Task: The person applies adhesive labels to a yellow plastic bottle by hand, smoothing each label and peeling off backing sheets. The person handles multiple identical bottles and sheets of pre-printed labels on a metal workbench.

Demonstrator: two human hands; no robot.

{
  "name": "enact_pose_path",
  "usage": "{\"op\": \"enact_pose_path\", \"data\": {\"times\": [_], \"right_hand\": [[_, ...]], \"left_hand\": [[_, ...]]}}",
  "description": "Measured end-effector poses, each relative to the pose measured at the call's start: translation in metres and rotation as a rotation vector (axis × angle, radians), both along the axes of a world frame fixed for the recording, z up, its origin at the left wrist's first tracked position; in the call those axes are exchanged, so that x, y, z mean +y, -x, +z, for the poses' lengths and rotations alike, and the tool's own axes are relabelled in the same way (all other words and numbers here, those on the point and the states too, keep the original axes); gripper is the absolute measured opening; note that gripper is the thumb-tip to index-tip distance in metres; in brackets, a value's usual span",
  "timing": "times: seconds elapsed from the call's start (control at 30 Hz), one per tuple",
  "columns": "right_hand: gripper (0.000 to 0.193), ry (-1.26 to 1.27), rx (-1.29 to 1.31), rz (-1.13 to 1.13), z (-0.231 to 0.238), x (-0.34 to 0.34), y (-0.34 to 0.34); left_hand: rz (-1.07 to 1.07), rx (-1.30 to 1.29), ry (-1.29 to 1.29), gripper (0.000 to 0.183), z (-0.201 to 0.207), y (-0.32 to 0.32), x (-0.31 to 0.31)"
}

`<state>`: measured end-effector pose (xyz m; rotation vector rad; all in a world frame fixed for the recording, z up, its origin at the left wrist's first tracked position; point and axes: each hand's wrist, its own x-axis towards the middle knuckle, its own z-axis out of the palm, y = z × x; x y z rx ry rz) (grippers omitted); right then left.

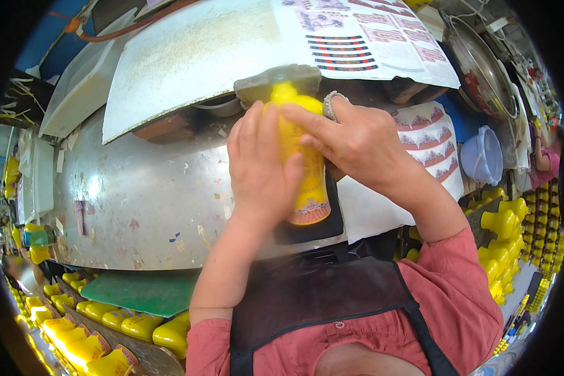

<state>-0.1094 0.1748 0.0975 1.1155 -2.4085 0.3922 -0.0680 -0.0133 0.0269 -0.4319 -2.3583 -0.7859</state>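
Note:
A glossy yellow bottle (pixel 308 182), narrow at the neck and printed with a patterned band near its base, lies neck-away over a dark pad (pixel 323 230). My left hand (pixel 257 153) lies along its left side, fingers together and thumb across the front. From the right, my right hand (pixel 360 135) presses its fingers to the bottle's upper part, the index stretched across it. A rough grey band (pixel 331 106) shows at that hand's fingers; its kind is unclear. Beyond the bottle's neck sits a grey-brown, cloth-like piece (pixel 250 84), partly blurred.
A white board (pixel 188 56) covers the far metal table (pixel 138 188), with printed decal sheets (pixel 382 31) at right. Another decal sheet (pixel 429 141) lies closer. A pale blue bucket (pixel 482 156) stands right. Yellow bottles (pixel 97 351) line racks at lower left and right (pixel 501 250).

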Motion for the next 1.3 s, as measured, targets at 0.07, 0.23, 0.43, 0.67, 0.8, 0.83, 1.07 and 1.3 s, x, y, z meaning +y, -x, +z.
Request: {"op": "enact_pose_path", "data": {"times": [0.07, 0.23, 0.43, 0.67, 0.8, 0.83, 1.07, 1.3], "right_hand": [[0.044, 0.003, -0.005, -0.022, 0.000, 0.000, -0.001], [0.045, 0.064, -0.069, 0.014, 0.001, 0.003, -0.004], [0.049, -0.044, -0.107, 0.021, 0.002, 0.003, -0.010], [0.050, 0.075, -0.213, 0.007, 0.002, 0.001, -0.007], [0.055, -0.055, -0.165, -0.048, 0.004, 0.000, -0.010], [0.056, -0.136, -0.137, -0.078, 0.004, -0.001, -0.011], [0.059, -0.170, -0.102, -0.097, 0.001, -0.002, -0.015], [0.057, -0.124, -0.127, -0.084, -0.002, 0.002, -0.011]], "left_hand": [[-0.006, -0.008, -0.004, 0.067, 0.000, 0.000, -0.001], [-0.033, -0.035, -0.113, 0.071, 0.001, 0.002, -0.003], [-0.022, -0.018, -0.079, 0.072, -0.001, 0.007, -0.001], [-0.024, -0.111, -0.346, 0.057, 0.008, 0.012, 0.002], [0.009, -0.260, -0.658, 0.036, 0.010, 0.023, 0.012], [0.001, -0.279, -0.729, 0.032, 0.010, 0.025, 0.013], [-0.028, -0.293, -0.764, 0.027, 0.011, 0.027, 0.011], [0.031, -0.324, -0.731, 0.026, 0.014, 0.030, 0.015]]}}
